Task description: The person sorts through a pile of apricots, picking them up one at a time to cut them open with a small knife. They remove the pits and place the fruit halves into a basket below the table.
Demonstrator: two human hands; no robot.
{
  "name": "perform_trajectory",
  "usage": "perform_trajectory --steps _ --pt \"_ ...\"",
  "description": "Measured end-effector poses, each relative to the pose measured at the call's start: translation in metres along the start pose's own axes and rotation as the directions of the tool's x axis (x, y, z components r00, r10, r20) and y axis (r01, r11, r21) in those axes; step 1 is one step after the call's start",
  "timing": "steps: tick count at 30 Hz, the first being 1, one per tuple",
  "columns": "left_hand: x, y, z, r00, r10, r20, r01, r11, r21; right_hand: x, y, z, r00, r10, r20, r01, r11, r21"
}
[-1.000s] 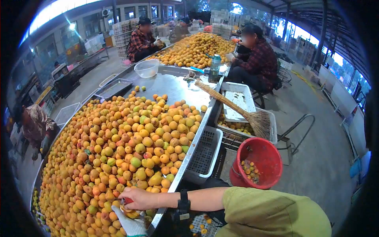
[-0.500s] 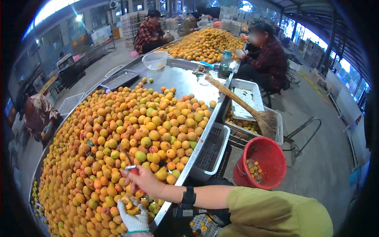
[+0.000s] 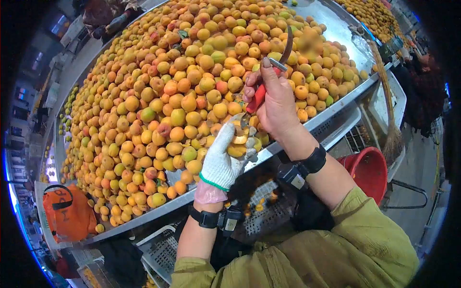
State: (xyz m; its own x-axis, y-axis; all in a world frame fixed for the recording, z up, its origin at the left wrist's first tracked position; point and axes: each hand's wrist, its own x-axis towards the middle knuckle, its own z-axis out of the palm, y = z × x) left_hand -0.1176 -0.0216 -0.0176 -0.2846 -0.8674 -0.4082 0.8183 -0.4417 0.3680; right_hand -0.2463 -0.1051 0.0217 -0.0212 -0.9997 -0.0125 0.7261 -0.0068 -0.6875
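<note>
My left hand (image 3: 222, 161), in a white knit glove with a green cuff, is closed around an apricot (image 3: 240, 139) whose cut orange flesh shows. My bare right hand (image 3: 274, 98) grips a red-handled knife (image 3: 258, 98). From the knife's upper end, past a metal collar, a curved blade rises. At its lower end a short metal tip reaches the apricot by my left thumb; how deep it goes is hidden. Both hands are over the near edge of a large heap of apricots (image 3: 177, 101) on a metal table (image 3: 317, 126).
Below the table edge stands a light plastic crate (image 3: 261, 216) with orange pieces in it. At right are a red bucket (image 3: 367, 168), a straw broom (image 3: 391, 139) and white trays. An orange bag (image 3: 69, 216) hangs at the left corner. Another person's arm (image 3: 117, 21) shows at upper left.
My view has swung down and toward the hands. The knife's lower end has come to the apricot in my left hand; before, the two hands were apart.
</note>
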Motion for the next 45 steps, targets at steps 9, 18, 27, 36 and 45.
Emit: perform_trajectory --steps 9,18,27,36,45 --pt "-0.004 -0.005 0.002 0.999 -0.021 -0.029 0.019 0.999 -0.046 -0.016 0.011 0.015 0.986 -0.162 0.024 0.163 0.946 -0.280" --pt "-0.001 -0.013 -0.009 0.980 0.176 -0.096 -0.142 0.946 0.290 -0.012 0.032 0.013 0.996 0.039 -0.083 -0.041 0.999 -0.017" --pt "-0.004 -0.001 -0.002 0.971 -0.158 -0.178 0.139 0.983 -0.117 -0.016 0.029 0.021 0.954 0.238 0.182 -0.207 0.963 -0.173" --pt "-0.008 0.008 0.002 0.987 -0.146 -0.062 0.134 0.978 -0.160 -0.001 0.013 0.023 0.979 0.146 0.141 -0.171 0.967 0.191" --pt "-0.004 0.029 -0.020 0.761 0.644 -0.076 -0.596 0.741 0.308 -0.029 0.034 0.019 0.897 0.436 0.076 -0.201 0.553 -0.809"
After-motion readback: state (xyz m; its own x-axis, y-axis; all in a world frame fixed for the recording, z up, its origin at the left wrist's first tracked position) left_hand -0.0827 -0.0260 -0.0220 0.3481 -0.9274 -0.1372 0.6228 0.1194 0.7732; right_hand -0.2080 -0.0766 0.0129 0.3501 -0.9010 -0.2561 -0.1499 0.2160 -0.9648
